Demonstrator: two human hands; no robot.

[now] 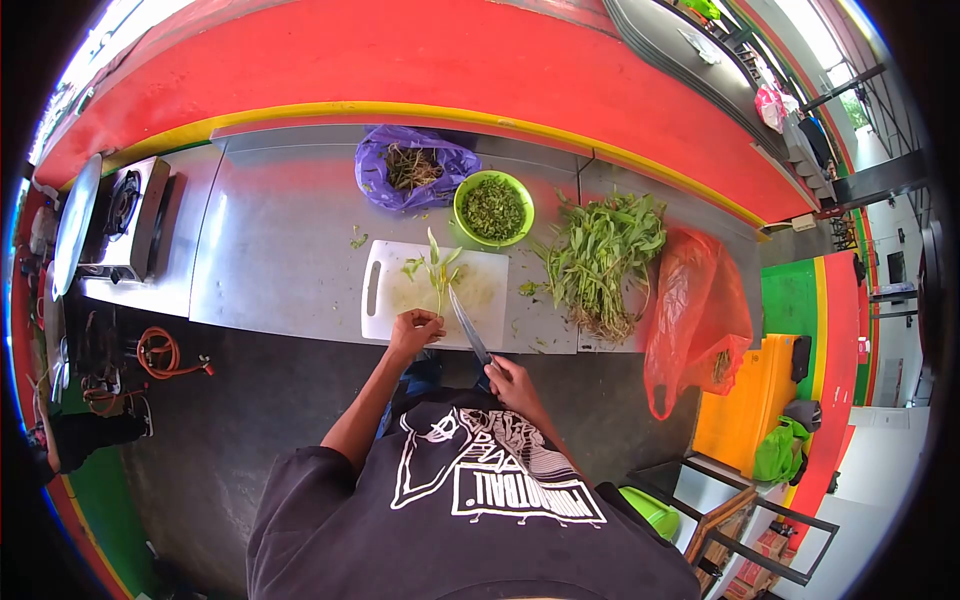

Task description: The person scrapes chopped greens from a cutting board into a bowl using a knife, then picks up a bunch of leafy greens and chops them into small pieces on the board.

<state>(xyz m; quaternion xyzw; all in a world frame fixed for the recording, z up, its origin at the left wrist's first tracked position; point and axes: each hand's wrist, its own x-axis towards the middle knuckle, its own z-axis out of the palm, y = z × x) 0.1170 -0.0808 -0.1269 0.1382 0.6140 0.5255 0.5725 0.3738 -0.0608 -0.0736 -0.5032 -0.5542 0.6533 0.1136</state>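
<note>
My left hand (417, 331) is closed on the stems of a leafy green sprig (438, 268), held over the near part of a white cutting board (378, 322). In my right hand (509, 382) is the handle of a knife (468, 325); its blade points up and left across the board, with the tip close to the stems. Behind the board stands a green bowl (461, 222) full of chopped greens (492, 207). To its left, a purple plastic bag (372, 172) holds roots and stalks (412, 167). A large bunch of leafy greens (607, 255) lies right of the board.
A red plastic bag (690, 310) hangs over the counter's near right edge. At the far left are a gas stove (130, 215) and a round metal lid or tray (77, 225). A red wall (400, 60) runs behind the metal counter (270, 230). Leaf scraps dot the counter.
</note>
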